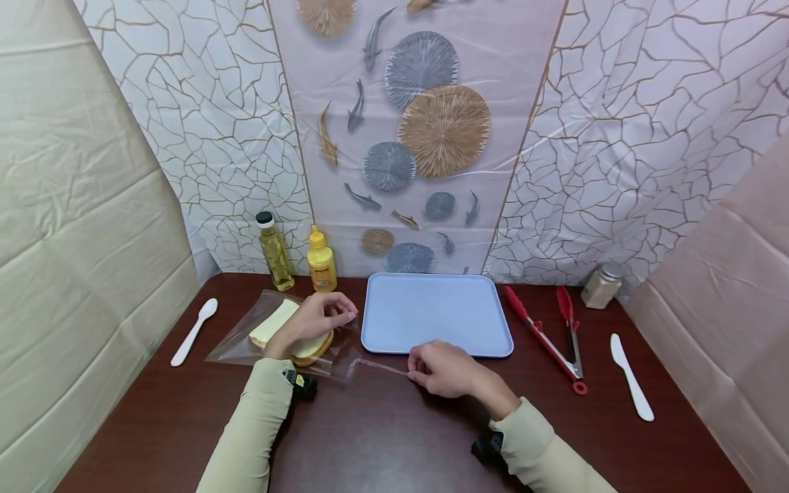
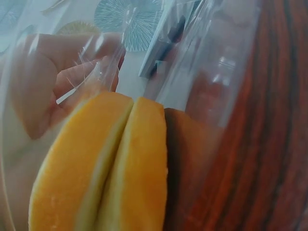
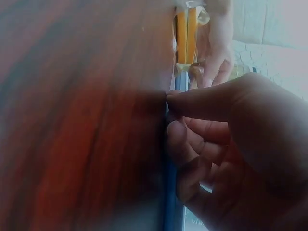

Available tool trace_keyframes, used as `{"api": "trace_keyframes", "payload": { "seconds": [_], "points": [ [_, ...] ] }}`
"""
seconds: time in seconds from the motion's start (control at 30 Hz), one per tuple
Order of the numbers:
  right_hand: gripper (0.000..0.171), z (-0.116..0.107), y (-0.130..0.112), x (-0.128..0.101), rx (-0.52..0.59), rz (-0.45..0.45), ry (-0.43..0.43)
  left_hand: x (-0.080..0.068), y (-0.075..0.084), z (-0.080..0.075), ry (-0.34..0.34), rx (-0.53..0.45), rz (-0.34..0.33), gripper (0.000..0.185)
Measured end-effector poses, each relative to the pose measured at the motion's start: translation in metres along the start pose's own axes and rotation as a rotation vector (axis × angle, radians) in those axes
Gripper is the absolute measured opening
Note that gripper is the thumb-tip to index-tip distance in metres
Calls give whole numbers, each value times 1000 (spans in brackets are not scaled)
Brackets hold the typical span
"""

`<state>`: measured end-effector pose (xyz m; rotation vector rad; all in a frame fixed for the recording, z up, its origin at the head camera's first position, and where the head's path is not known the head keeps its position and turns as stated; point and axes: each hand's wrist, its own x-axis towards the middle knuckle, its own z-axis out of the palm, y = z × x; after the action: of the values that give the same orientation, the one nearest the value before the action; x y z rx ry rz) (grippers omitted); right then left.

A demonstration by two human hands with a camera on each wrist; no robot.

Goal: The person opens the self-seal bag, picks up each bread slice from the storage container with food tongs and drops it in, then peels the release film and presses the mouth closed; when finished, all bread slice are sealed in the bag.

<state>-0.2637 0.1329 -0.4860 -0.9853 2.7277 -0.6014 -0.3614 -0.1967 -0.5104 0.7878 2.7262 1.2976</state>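
Two slices of bread [image 1: 275, 322], seen edge-on with orange-brown crusts in the left wrist view, lie inside a clear plastic bag [image 1: 237, 348] on the left of the table. My left hand [image 1: 313, 320] reaches over the bread and pinches the bag's film by its right end, thumb against fingers. From that end a thin clear strip [image 1: 383, 367] stretches rightward, low over the table. My right hand [image 1: 445, 370] pinches the strip's far end between thumb and forefinger, in front of the blue tray [image 1: 437, 315].
Behind the bag stand an oil bottle [image 1: 275, 255] and a yellow squeeze bottle [image 1: 322, 263]. A white spoon [image 1: 194, 332] lies far left. On the right are red-handled tongs [image 1: 548, 346], a white knife [image 1: 631, 380] and a shaker jar [image 1: 601, 286]. Fabric walls enclose the table's back and sides.
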Motion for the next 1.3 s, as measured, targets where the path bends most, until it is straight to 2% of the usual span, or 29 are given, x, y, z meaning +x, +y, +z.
{"api": "trace_keyframes", "payload": {
  "seconds": [0.4,0.7,0.9,1.03,1.3],
  "points": [
    [18,-9,19,-25,45,-29,-34,1,-1,-1,-10,-5,5,4],
    [19,-23,47,-55,129,-54,-80,0,-1,-1,-17,-15,4,5],
    [17,-33,64,-70,190,-28,-86,-1,0,-1,-11,-18,15,5],
    [15,-38,71,-75,198,8,-81,-1,0,-1,6,-11,18,5],
    [15,-48,81,-82,230,69,-95,1,9,2,91,-2,-16,5]
  ]
}}
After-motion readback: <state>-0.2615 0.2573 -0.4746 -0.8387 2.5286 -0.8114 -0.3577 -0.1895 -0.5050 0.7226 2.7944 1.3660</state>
